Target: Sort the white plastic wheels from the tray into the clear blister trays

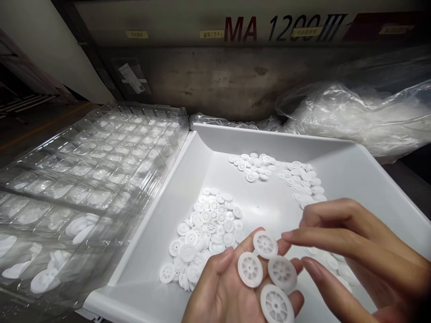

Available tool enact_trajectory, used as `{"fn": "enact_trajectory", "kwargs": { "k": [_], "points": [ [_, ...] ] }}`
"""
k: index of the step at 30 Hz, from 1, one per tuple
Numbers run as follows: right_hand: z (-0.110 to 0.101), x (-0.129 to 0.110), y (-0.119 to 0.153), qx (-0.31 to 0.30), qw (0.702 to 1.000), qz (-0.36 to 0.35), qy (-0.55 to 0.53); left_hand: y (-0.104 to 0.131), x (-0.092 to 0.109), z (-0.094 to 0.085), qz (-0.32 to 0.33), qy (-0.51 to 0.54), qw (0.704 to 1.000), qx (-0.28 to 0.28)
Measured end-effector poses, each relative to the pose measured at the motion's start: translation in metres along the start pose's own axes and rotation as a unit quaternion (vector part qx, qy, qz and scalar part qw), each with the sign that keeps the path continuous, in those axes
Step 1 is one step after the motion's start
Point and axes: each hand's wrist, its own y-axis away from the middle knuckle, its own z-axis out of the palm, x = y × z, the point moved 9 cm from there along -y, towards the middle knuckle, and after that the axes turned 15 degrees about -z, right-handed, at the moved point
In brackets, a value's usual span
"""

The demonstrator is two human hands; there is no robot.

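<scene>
My left hand [232, 294] is turned palm up over the near side of the white bin [269, 134], its fingers slightly curled. Several small white spoked plastic wheels [250, 269] lie flat across its palm and fingers. Close to its fingertips, on the right, hovers my right hand [357, 251], with thumb and fingers apart and nothing visible between them. Inside the bin, a heap of like wheels [208, 220] sits behind and left of my left hand. A further pile [254, 166] lies at the back, and another [303, 179] at the right runs partly behind my right hand.
Left of the bin, clear plastic trays [101, 148] with many pockets hold white parts. Behind the bin stands a machine panel [215, 80] with large lettering. A clear plastic bag [357, 116] bulges at the bin's back right corner.
</scene>
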Motion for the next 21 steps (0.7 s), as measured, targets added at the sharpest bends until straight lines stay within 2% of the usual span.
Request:
{"fn": "enact_trajectory", "kwargs": {
  "k": [6,11,15,19,21],
  "points": [
    [0.006,-0.001,0.001,-0.037,0.998,-0.04,0.008,0.001,0.0,0.001,0.002,0.038,0.999,-0.038],
    [0.009,-0.004,-0.001,-0.078,0.995,-0.057,0.031,0.002,0.001,0.0,0.007,0.032,0.999,-0.026],
    [0.015,-0.005,0.001,-0.107,0.992,-0.045,0.046,0.003,0.002,-0.003,0.003,-0.004,1.0,0.005],
    [0.017,0.001,0.006,-0.082,0.996,0.002,0.029,0.002,0.003,-0.001,0.004,-0.024,1.0,0.005],
    [0.019,0.001,0.007,-0.09,0.995,-0.002,0.048,0.002,0.003,0.0,0.009,-0.014,1.0,-0.003]
  ]
}}
